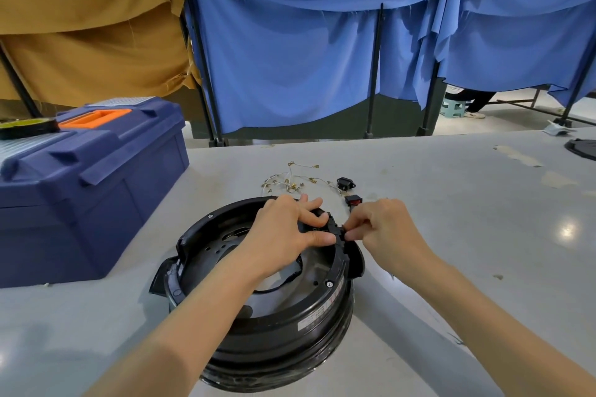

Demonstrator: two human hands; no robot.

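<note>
I see black round housing (258, 316) open side up on grey table (467, 235), centre near me | left hand (283, 232) grips its far rim, fingers curled over | right hand (383, 229) pinches small black clip (338, 232) on that rim, touching left thumb | loose wires (290, 182), red switch (353, 200) just behind | blue toolbox (80, 196) left
</note>
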